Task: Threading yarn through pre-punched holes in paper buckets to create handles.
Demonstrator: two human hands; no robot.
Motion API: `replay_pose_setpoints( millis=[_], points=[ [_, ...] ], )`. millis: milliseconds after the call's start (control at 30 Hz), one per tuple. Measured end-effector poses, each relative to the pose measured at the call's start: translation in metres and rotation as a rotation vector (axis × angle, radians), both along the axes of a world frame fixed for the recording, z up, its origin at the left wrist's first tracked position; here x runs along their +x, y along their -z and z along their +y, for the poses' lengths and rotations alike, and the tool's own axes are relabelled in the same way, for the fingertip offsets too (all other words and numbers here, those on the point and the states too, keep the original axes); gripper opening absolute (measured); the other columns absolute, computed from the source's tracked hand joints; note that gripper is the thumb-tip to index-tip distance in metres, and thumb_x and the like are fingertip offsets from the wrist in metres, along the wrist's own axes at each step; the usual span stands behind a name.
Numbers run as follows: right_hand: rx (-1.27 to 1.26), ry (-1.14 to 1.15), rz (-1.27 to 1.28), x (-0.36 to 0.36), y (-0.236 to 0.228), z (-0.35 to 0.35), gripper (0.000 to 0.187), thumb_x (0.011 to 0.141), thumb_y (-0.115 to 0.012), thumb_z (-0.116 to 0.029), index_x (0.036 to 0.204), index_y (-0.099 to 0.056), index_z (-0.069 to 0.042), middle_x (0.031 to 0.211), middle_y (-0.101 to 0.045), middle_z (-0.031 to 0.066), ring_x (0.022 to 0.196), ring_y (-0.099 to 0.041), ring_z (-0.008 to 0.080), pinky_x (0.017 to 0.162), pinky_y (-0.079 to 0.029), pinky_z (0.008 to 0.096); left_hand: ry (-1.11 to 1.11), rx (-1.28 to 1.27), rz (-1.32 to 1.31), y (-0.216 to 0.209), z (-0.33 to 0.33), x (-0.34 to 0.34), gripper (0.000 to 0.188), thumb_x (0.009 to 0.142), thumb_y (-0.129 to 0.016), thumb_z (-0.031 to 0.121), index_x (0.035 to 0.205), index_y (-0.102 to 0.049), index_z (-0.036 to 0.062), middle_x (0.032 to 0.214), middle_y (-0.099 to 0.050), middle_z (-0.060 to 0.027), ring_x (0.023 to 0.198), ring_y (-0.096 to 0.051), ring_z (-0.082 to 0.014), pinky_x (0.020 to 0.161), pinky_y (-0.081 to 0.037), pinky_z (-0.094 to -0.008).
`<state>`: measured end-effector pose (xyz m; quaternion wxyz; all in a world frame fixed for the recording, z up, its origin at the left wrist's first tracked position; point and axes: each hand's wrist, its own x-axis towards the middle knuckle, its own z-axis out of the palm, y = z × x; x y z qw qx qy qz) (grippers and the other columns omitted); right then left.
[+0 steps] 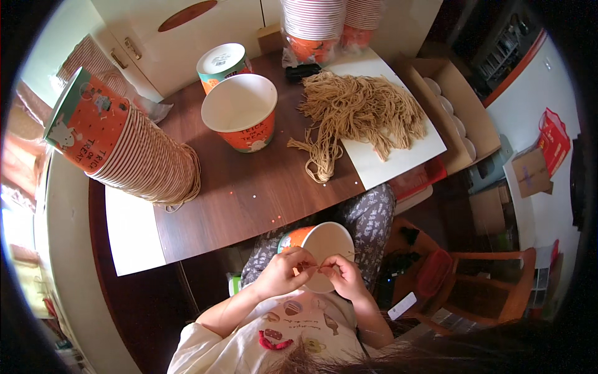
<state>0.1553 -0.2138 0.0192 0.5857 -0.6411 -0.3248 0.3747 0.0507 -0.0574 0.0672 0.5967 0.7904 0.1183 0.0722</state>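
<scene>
An orange paper bucket with a white inside (pixel 331 236) lies tilted on my lap, its open mouth toward me. Across its near rim, my left hand (pixel 286 272) and my right hand (pixel 342 277) meet with thumbs and fingers pinched together. What sits between the fingertips is too small to make out. A thin light strand shows by the bucket's right rim, close to my right hand. On the table ahead lies a loose heap of tan cords (pixel 367 109), some trailing toward the front edge.
A tall leaning stack of nested orange buckets (pixel 140 140) with cord handles stands at left. One upright bucket (pixel 240 109) and an upside-down bucket (pixel 222 59) sit mid-table. Wrapped bucket stacks (pixel 314 25) stand at the back. Right are a cardboard box (pixel 483 134) and a wooden chair (pixel 492 274).
</scene>
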Motion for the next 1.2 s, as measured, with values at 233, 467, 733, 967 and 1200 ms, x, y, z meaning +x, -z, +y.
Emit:
replay_pose_setpoints(
  millis=[233, 467, 733, 967, 1200],
  points=[
    [0.003, -0.015, -0.069, 0.001, -0.007, 0.003, 0.008, 0.083, -0.058, -0.005, 0.087, -0.055, 0.000, 0.080, -0.060, 0.0061, 0.074, -0.057, 0.0115, 0.065, -0.045, 0.0233, 0.010, 0.096, 0.023, -0.001, 0.001, 0.000, 0.010, 0.072, -0.064, 0.005, 0.079, -0.059, 0.0003, 0.073, -0.056, -0.0077, 0.064, -0.059, -0.0174, 0.057, -0.048, -0.0274],
    [0.000, -0.013, -0.087, 0.001, -0.008, 0.002, 0.007, 0.083, -0.057, -0.005, 0.087, -0.055, 0.000, 0.080, -0.060, 0.0064, 0.075, -0.058, 0.0131, 0.066, -0.046, 0.0240, 0.003, 0.157, 0.037, 0.004, 0.000, 0.000, 0.013, 0.069, -0.063, 0.008, 0.081, -0.061, 0.0040, 0.071, -0.056, -0.0084, 0.061, -0.058, -0.0213, 0.057, -0.049, -0.0300],
    [0.007, 0.003, -0.106, 0.001, -0.007, 0.002, 0.007, 0.082, -0.058, -0.005, 0.087, -0.055, 0.000, 0.080, -0.060, 0.0075, 0.075, -0.058, 0.0142, 0.065, -0.046, 0.0246, -0.046, 0.152, 0.058, 0.005, -0.005, -0.001, 0.010, 0.071, -0.063, 0.009, 0.081, -0.064, 0.0059, 0.070, -0.061, -0.0082, 0.058, -0.061, -0.0196, 0.053, -0.049, -0.0283],
    [0.005, 0.127, -0.220, -0.008, -0.006, 0.005, 0.007, 0.083, -0.055, -0.005, 0.080, -0.053, 0.000, 0.073, -0.059, 0.0075, 0.068, -0.057, 0.0138, 0.063, -0.044, 0.0238, -0.105, 0.095, 0.105, 0.009, -0.011, -0.003, 0.008, 0.074, -0.062, 0.010, 0.079, -0.067, 0.0058, 0.068, -0.063, -0.0100, 0.059, -0.063, -0.0184, 0.054, -0.050, -0.0273],
    [0.038, 0.148, -0.296, -0.013, -0.005, 0.006, 0.005, 0.083, -0.054, -0.004, 0.083, -0.052, 0.000, 0.073, -0.056, 0.0085, 0.066, -0.057, 0.0183, 0.060, -0.045, 0.0267, -0.113, 0.034, 0.197, 0.006, -0.009, -0.002, 0.008, 0.073, -0.062, 0.009, 0.078, -0.067, 0.0056, 0.067, -0.062, -0.0115, 0.058, -0.063, -0.0178, 0.054, -0.049, -0.0271]
  ],
)
